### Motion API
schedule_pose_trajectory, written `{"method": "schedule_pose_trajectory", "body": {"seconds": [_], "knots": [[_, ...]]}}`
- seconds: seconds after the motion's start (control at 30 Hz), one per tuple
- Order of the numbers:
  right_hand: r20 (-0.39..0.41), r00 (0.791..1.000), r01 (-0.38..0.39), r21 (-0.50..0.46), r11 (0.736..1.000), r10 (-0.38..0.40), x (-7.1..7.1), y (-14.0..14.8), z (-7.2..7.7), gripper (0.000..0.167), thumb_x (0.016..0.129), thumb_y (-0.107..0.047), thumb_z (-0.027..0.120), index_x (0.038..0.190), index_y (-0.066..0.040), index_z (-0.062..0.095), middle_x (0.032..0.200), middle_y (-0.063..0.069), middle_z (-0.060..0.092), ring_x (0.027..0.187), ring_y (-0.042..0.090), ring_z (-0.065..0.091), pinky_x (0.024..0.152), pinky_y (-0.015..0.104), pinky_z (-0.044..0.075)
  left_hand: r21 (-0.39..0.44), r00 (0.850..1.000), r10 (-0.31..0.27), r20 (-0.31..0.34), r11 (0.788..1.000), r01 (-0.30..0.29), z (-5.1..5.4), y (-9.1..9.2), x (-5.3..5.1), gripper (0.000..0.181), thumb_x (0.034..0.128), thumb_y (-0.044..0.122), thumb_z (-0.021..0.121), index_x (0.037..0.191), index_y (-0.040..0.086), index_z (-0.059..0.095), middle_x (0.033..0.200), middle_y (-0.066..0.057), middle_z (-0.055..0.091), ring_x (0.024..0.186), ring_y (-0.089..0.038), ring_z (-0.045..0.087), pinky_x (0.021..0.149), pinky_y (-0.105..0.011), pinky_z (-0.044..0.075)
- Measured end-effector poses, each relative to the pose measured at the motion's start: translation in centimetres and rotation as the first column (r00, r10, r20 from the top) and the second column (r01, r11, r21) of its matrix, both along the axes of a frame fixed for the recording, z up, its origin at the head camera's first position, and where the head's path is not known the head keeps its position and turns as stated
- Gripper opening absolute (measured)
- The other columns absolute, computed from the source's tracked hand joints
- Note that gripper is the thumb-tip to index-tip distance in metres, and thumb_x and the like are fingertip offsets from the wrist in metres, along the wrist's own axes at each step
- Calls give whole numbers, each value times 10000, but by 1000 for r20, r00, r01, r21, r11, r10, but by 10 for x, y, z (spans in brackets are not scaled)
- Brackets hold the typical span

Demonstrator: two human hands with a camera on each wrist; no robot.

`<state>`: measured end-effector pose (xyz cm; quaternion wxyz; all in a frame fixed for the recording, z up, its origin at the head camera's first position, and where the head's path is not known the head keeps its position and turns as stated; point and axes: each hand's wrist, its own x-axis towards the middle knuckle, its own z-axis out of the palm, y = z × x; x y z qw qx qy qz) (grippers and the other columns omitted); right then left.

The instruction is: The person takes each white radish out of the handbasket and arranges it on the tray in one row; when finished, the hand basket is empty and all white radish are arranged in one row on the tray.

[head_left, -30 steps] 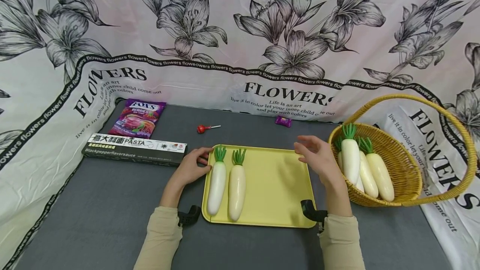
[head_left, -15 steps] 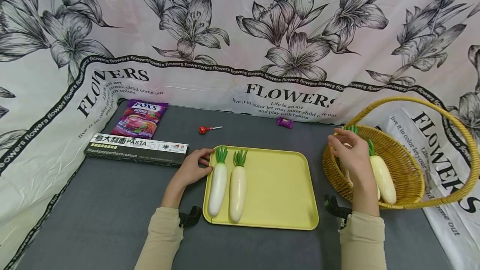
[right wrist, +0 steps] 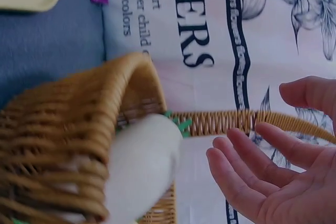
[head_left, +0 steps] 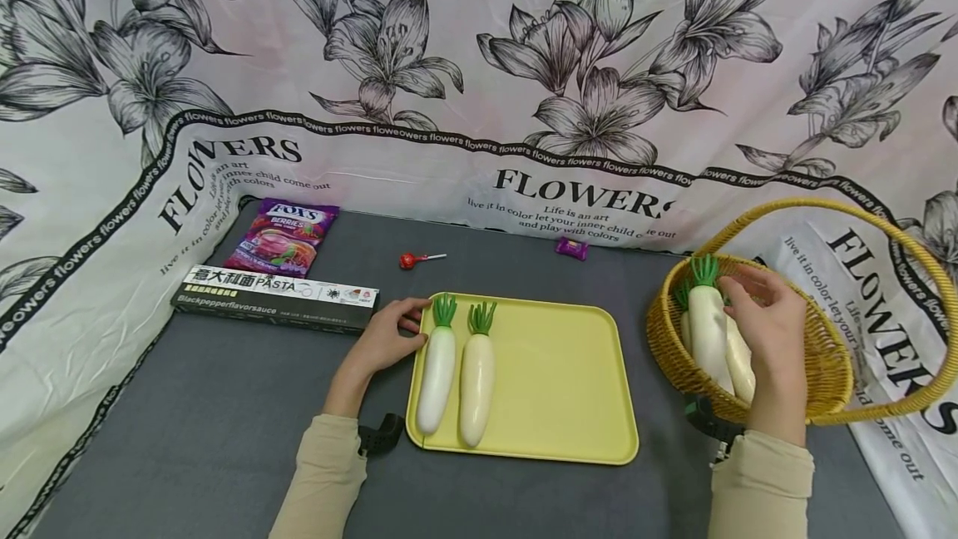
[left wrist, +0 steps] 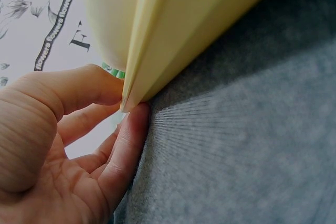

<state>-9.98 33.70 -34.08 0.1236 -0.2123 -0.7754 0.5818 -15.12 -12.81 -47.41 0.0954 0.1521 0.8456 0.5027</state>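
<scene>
My left hand [head_left: 385, 338] pinches the left rim of a yellow tray [head_left: 557, 381]; in the left wrist view the thumb lies over the rim and the fingers [left wrist: 128, 150] come from below. A white radish [head_left: 437, 381] and a creamier radish [head_left: 476, 389], both green-topped, lie side by side on the tray. Over the wicker basket [head_left: 666, 339] hovers my right hand [head_left: 774, 331], its fingers spread and holding nothing in the right wrist view. Closest to it, a white radish [head_left: 707, 331] leans in the basket among others, partly hidden by the hand.
The basket's tall handle [head_left: 883, 219] arches over its right side. A pasta box [head_left: 277, 299] and a purple candy bag [head_left: 283, 238] lie left of the tray. Behind it are a red lollipop [head_left: 408, 260] and a small purple candy [head_left: 572, 249], near the floral cloth [head_left: 419, 165].
My right hand has moved right, from above the tray's right edge to over the basket. The left hand stays at the tray's rim.
</scene>
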Motion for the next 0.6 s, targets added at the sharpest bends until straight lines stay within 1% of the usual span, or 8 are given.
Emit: {"method": "schedule_pose_trajectory", "body": {"seconds": [0.07, 0.13, 0.2, 0.27, 0.33, 0.43, 0.53, 0.6], "knots": [[21, 1000, 8, 12, 1000, -8, 0, 5, 1, 473, 940, -265, 657, 1375, -111, 551, 1045, -102, 506, 855, 7, 549, 661, 109, 522, -2, 1000, 4, 3, 1000, -4, 0, 0, 0, 541, 841, -18, 677, 1368, -2, 558, 1105, -179, 574, 961, -313, 636, 856, -443, 532], [60, 998, -1, 64, 998, -3, 0, 10, 1, 539, 949, -300, 637, 1432, -99, 509, 1058, -97, 488, 828, -10, 554, 653, 113, 522, -3, 1000, 6, 3, 1000, -6, 0, 0, -1, 539, 841, -21, 677, 1367, 1, 560, 1103, -178, 574, 960, -312, 636, 855, -440, 533], [110, 994, -8, 126, 992, -6, 0, 15, 2, 586, 956, -335, 615, 1464, -82, 469, 1088, -73, 482, 795, -15, 560, 642, 122, 524, -9, 1000, -2, -6, 1000, 2, -1, 0, -1, 533, 843, -20, 674, 1363, -9, 558, 1100, -182, 574, 957, -314, 636, 850, -438, 534], [164, 986, -19, 220, 975, -17, -2, 18, 1, 640, 961, -373, 588, 1488, -46, 429, 1153, -16, 496, 803, -7, 541, 641, 133, 511, -9, 1000, -5, -7, 1000, 5, -1, 0, -2, 529, 847, -17, 674, 1363, -10, 557, 1100, -182, 576, 958, -314, 635, 851, -438, 534], [215, 976, -36, 287, 957, -28, -4, 22, 1, 681, 964, -403, 562, 1501, -20, 394, 1242, 98, 514, 890, 95, 574, 696, 202, 513, -11, 1000, -9, -13, 1000, 8, -2, 0, -1, 522, 850, -15, 672, 1359, -19, 556, 1097, -186, 577, 956, -319, 634, 849, -443, 533], [286, 958, -94, 324, 941, -3, -6, 27, 1, 738, 971, -430, 516, 1516, 30, 326, 1391, 294, 444, 1108, 346, 535, 846, 408, 500, -11, 1000, -6, -18, 1000, 6, -2, -1, -1, 520, 848, -18, 672, 1354, -25, 558, 1092, -188, 579, 952, -321, 635, 848, -445, 533], [365, 930, -162, 286, 944, 49, -8, 32, 1, 787, 981, -452, 466, 1530, 63, 240, 1495, 359, 297, 1276, 512, 400, 957, 599, 423, -8, 1000, 0, -11, 1000, 0, -1, 0, -1, 525, 847, -18, 678, 1359, -14, 560, 1092, -178, 578, 952, -311, 636, 850, -437, 533], [413, 908, -190, 251, 949, 72, -10, 35, -1, 809, 982, -460, 457, 1531, 78, 206, 1527, 361, 217, 1306, 531, 358, 978, 614, 420, -7, 1000, 4, -9, 1000, -4, 0, 0, -1, 526, 847, -16, 680, 1360, -8, 562, 1092, -172, 578, 954, -307, 637, 851, -434, 533]]}}
